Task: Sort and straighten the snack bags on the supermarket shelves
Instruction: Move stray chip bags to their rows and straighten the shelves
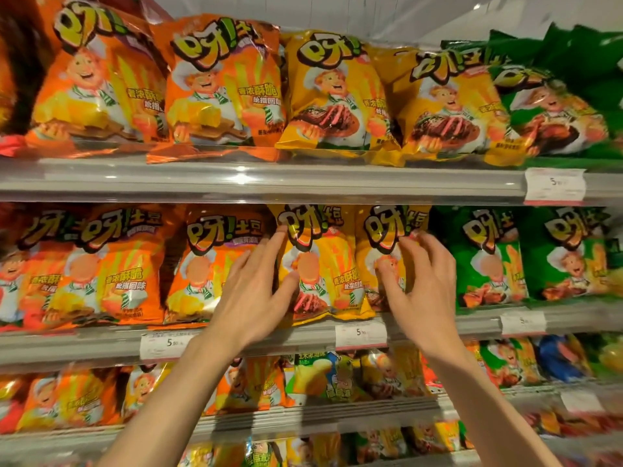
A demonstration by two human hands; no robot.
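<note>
Nearest you, both bare forearms rise from the bottom of the head view toward the middle shelf (236,343). Your left hand (251,291) lies with its fingers straight and spread against the bags: the fingertips touch the left edge of a yellow snack bag (320,261), the thumb rests on that bag's front, and the palm covers part of the orange bag (202,264) just beside it. Your right hand (419,284) has its fingers curled, thumb and fingertips pinching the right edge of the second yellow bag (381,251), which stands upright just beside the first.

Both yellow bags sit on the middle shelf between the orange bags to the left and the green bags (485,254) to the right. A price tag (360,334) hangs on the shelf rail below them. The top shelf (269,182) carries the same order of orange, yellow and green bags. The lower shelves hold mixed, blurred packets.
</note>
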